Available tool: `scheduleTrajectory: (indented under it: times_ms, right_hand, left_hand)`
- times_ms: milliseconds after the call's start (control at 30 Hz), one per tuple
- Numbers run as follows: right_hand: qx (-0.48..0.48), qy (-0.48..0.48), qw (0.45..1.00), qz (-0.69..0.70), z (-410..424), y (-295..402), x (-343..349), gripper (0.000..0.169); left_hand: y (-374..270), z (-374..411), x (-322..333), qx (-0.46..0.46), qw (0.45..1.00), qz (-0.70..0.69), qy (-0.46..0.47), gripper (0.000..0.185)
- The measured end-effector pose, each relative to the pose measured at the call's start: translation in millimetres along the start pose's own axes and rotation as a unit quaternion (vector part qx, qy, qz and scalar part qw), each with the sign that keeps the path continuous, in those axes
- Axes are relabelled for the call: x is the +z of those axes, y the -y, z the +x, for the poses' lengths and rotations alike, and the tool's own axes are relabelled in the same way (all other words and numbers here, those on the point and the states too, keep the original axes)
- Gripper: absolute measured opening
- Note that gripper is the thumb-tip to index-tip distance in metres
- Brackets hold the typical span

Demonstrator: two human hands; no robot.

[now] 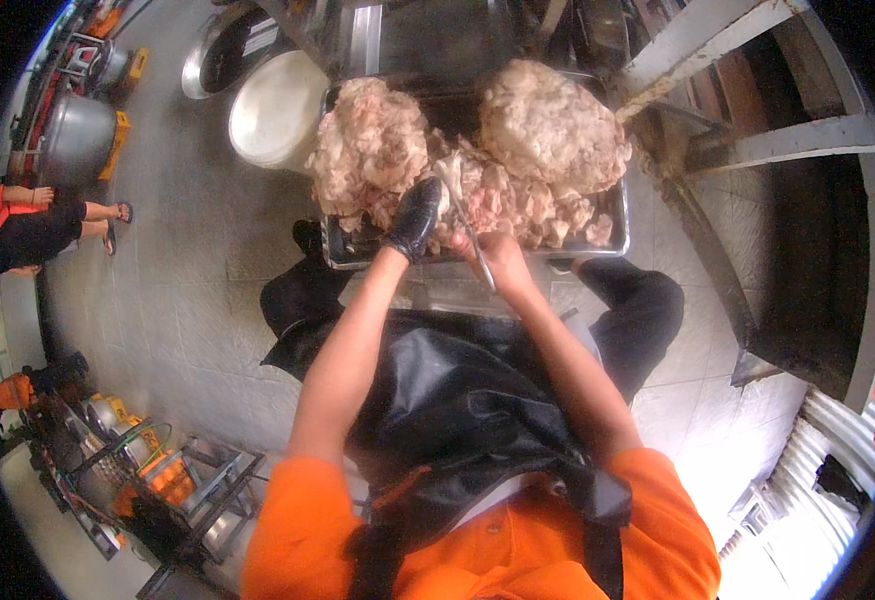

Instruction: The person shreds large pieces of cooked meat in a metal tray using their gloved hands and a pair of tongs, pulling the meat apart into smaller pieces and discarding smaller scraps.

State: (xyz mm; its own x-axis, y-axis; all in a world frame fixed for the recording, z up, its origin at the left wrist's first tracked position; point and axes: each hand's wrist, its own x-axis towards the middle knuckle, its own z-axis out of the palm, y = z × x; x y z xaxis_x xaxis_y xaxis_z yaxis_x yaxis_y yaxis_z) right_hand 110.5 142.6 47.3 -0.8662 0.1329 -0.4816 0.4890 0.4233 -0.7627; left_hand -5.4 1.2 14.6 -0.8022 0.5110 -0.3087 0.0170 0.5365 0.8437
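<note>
My left hand, in a black glove, grips a pale strip of meat over a rectangular metal tray. From the right, my bare right hand holds a slim metal tool, its far end against the meat near the gloved fingers. Blur hides whether it is a knife or shears. A large pale lump of meat fills the tray's left side, and a second big lump sits at the right rear. Smaller cut pieces lie along the front and between them.
Beyond the tray's left stand a round whitish basin and a shiny metal bowl. A white metal frame rises close on the right. At far left, a person is near a large metal pot. Metal racks stand lower left.
</note>
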Motion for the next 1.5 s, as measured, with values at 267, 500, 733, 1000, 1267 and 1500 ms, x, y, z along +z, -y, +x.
scheduleTrajectory:
  times_ms: [267, 500, 733, 1000, 1267, 1500]
  right_hand:
    - [0.060, -0.056, 0.971, 0.227, 30, -22, 30, 0.068]
    - [0.034, 0.017, 0.974, 0.225, 7, 4, 3, 0.056]
    - [-0.075, -0.053, 0.991, 0.096, 16, -43, 29, 0.064]
    - [0.105, 0.002, 0.994, 0.031, -1, -26, -14, 0.075]
    - [0.031, -0.011, 0.999, -0.044, -42, -2, -10, 0.068]
    - [0.031, 0.019, 0.998, -0.045, -59, 38, -21, 0.078]
  left_hand:
    - [22, -3, 13, -0.076, 0.973, -0.211, 0.046, 0.044]
    - [7, -31, -18, 0.016, 0.998, -0.043, -0.031, 0.038]
    - [44, 35, 34, -0.173, 0.801, -0.572, -0.035, 0.035]
    - [-10, 0, 39, -0.217, 0.785, -0.580, -0.018, 0.035]
    - [9, -37, 8, -0.091, 0.716, -0.684, 0.109, 0.033]
    - [-16, -28, 9, -0.107, 0.683, -0.721, 0.055, 0.048]
